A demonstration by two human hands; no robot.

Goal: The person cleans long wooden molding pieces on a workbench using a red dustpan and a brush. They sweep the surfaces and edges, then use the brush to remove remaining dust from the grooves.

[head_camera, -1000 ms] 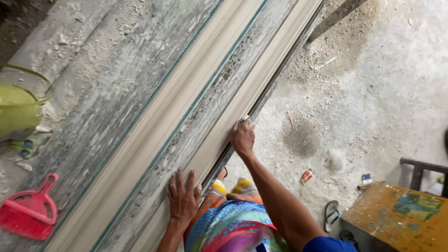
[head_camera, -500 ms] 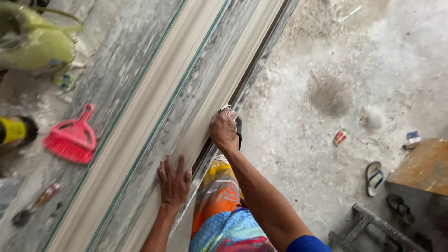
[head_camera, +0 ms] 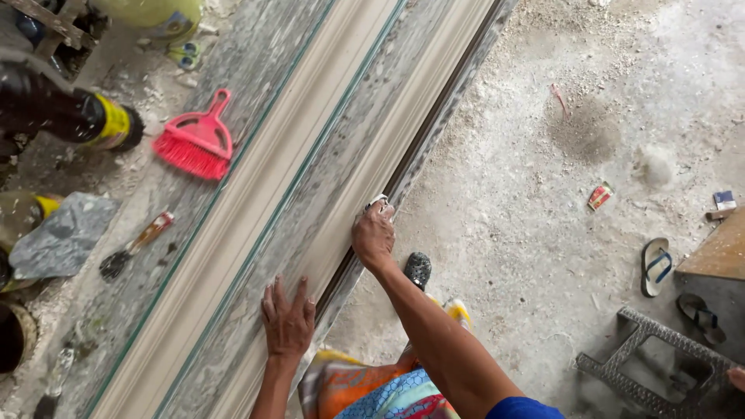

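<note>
From the head view, the left hand [head_camera: 288, 318] lies flat, fingers spread wide, on the long cream plaster moulding [head_camera: 310, 194] that runs from lower left to upper right along the counter [head_camera: 116, 256]. The right hand [head_camera: 374, 233] is closed on a small pale rubbing pad [head_camera: 380, 202] at the moulding's near edge. Half a second ago it sat in much the same spot; the view has swung left, bringing in the pink brush [head_camera: 194, 143] at upper left and a scraper [head_camera: 136, 247].

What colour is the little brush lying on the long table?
The hand brush is bright pink, handle and bristles alike. It shows clearly in the head view, upper left.
</note>
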